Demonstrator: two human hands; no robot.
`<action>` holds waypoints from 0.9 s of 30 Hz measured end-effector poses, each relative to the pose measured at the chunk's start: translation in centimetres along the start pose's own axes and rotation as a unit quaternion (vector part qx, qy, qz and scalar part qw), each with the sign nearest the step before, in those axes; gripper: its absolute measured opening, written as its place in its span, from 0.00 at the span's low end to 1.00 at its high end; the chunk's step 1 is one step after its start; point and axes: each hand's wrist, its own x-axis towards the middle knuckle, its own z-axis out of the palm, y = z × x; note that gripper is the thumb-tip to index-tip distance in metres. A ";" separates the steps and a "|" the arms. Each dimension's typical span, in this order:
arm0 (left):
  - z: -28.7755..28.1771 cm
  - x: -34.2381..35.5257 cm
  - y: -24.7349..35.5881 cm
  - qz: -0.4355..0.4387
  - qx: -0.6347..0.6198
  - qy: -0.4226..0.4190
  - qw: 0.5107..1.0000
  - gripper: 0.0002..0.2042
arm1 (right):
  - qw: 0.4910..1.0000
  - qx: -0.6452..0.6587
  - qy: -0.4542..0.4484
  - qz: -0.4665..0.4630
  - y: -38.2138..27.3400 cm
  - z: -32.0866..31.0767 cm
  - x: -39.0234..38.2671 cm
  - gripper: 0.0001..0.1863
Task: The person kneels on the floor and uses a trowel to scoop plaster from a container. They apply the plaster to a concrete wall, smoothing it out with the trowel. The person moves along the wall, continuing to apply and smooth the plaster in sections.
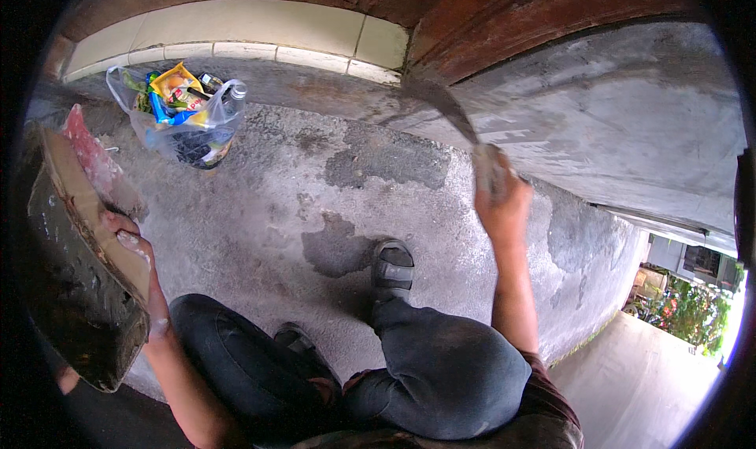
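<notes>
My left hand point(135, 248) grips the edge of a worn, dark wooden board point(87, 291), tilted at my left side; white smears mark the hand. Behind the board's far edge shows a pinkish, white-smeared flat piece point(98, 162); whether it is joined to the board I cannot tell. My right hand point(504, 197) is closed round the pale, dirty handle of a putty knife point(455, 112). Its long blade reaches up and left to the grey wall, close to the corner where the brown wooden panel meets the tiled ledge. Whether the blade touches the wall is unclear.
A plastic bag point(197, 130) of packets and a clear bottle stands by the foot of the cream-tiled ledge point(236, 28). The patchy grey concrete floor point(260, 197) has darker spots. My knees and sandal point(393, 265) are close below. Plants point(693, 311) show outside at far right.
</notes>
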 end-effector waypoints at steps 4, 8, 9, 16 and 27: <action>0.4 -0.8 0.5 0.021 -0.012 0.017 1.000 0.26 | 0.990 -0.005 0.033 0.137 1.6 -3.4 -2.3 0.13; 0.8 -0.3 -0.3 0.024 0.002 0.017 1.000 0.28 | 0.993 0.036 0.026 0.108 -1.0 -3.8 -4.3 0.13; 0.8 -0.1 -0.6 0.005 0.073 -0.013 0.997 0.29 | 0.999 0.022 0.016 0.041 -1.8 -3.3 -4.0 0.14; 0.7 0.6 -2.2 0.009 0.050 0.008 0.999 0.28 | 0.997 -0.065 0.001 0.050 2.3 -5.3 -1.2 0.12; -1.6 -1.6 1.9 0.007 0.024 -0.018 1.000 0.28 | 0.940 0.232 -0.166 0.188 -4.4 -0.4 -7.1 0.17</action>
